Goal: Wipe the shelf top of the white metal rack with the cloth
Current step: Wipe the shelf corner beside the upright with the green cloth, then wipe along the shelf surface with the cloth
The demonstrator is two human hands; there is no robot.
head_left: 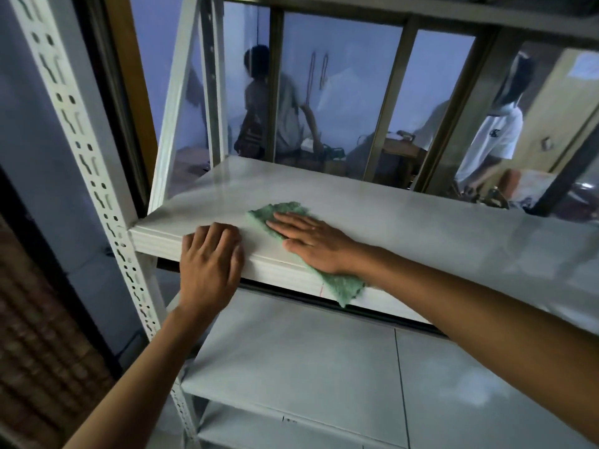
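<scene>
Window pane point(340, 92), white-shirted person point(496, 137) beyond (another point(259, 102), blurred, further left)

No wording is legible with certainty. A dark emblem point(494, 133), possibly the letters CK, is printed on a white T-shirt point(505, 124) seen through the glass at two o'clock. A paper sheet point(585, 64) at one o'clock and small marks point(289, 419) on the white metal rack point(291, 367) at six o'clock cannot be read.

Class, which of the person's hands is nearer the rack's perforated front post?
Left. The left hand holds the shelf edge just right of the post; the right hand presses the cloth farther right.
</scene>
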